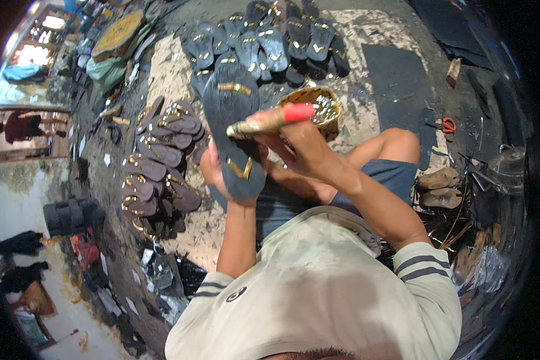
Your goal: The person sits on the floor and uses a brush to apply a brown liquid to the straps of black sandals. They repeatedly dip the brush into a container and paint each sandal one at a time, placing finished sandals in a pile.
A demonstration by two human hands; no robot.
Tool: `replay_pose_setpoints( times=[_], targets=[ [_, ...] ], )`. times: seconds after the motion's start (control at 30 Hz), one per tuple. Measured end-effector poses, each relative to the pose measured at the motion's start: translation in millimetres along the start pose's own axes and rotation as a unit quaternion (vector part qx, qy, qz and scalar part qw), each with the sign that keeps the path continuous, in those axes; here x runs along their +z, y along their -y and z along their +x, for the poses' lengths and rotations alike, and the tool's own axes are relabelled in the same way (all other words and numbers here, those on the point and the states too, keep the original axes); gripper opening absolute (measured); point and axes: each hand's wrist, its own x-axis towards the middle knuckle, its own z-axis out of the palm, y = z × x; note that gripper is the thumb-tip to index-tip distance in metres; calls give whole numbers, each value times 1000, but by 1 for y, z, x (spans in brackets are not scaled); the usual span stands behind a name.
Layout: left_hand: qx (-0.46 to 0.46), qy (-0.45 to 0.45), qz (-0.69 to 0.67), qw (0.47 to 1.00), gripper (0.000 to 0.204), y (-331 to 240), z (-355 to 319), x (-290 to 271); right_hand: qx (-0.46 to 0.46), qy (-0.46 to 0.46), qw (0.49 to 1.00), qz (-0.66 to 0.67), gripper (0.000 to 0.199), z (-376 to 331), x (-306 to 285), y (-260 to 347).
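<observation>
My left hand (pixel 216 171) grips a black sandal sole (pixel 231 144) by its edge. A gold strip crosses the sole near its far end, and a gold V-shaped piece sits nearer to me. My right hand (pixel 297 147) is closed round a thick tan stick-like tool (pixel 261 125) with a red end. The tool's pale tip lies over the middle of the sole; whether it touches cannot be made out. Just beyond my right hand stands a yellowish bowl (pixel 327 127) with shiny small pieces inside.
Dark sandals with gold pieces (pixel 273 48) lie grouped ahead. Brown sandals with gold bands (pixel 153 165) line my left. Red-handled scissors (pixel 449 125), a black sheet (pixel 393 78) and wooden shoe-shaped blocks (pixel 439 187) lie to the right. A round wooden block (pixel 119 35) stands far left.
</observation>
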Motion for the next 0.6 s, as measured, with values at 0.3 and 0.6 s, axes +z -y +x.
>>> replay_pose_setpoints(
  times=[0.3, 0.6],
  targets=[
    [79, 27, 111, 990, 48, 1, 44, -6, -12, 80, 997, 11, 39, -31, 1, 32],
    [41, -79, 46, 995, 48, 29, 48, -29, -29, 52, 995, -78, 29, 3, 6, -29]
  ],
)
